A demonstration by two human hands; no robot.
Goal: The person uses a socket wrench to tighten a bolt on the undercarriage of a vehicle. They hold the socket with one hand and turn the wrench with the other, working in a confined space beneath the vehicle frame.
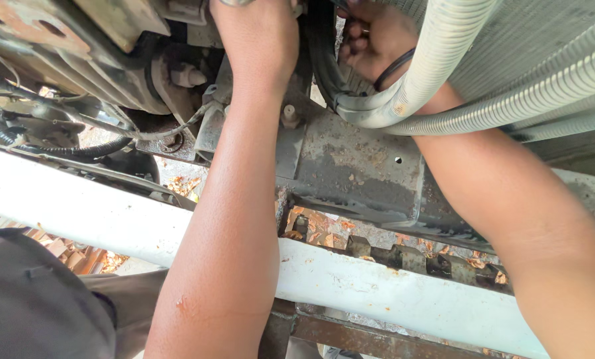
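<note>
The view looks down into a vehicle's engine bay, outdoors in daylight, with dry orange-brown leaves [314, 229] on the ground visible through the gaps. A white-painted crossbar [377, 286] runs across the scene from 9 o'clock down to 5 o'clock, chipped and dusty. Behind it sits a grimy grey metal crossmember [357, 173] with flaking paint and a small bolt stud [289, 116] standing upright near the centre. At 10 o'clock is a rusted, oily engine block [78, 46], with black corrugated wiring conduit [58, 149] drooping beneath it. A finned radiator [543, 33] fills the 1 to 2 o'clock corner.

The left hand [257, 33] reaches up to 12 o'clock, back of the hand toward the camera, fingers out of sight past the top edge, so I cannot tell how it is closed or what it grips. The right hand [370, 36] sits just to its right at 1 o'clock, fingers curled narrow around a thin black cable [394, 66] and pressed against the hoses.

The pale ribbed hose [437, 53] lies just beside the right hand, touching the wrist. Its long axis drops from the top edge at 1 o'clock, bends at the centre, then a second ribbed run [543, 90] points out toward 3 o'clock, rising slightly

A dark grey trouser leg [31, 299] fills the 7 o'clock corner
</note>
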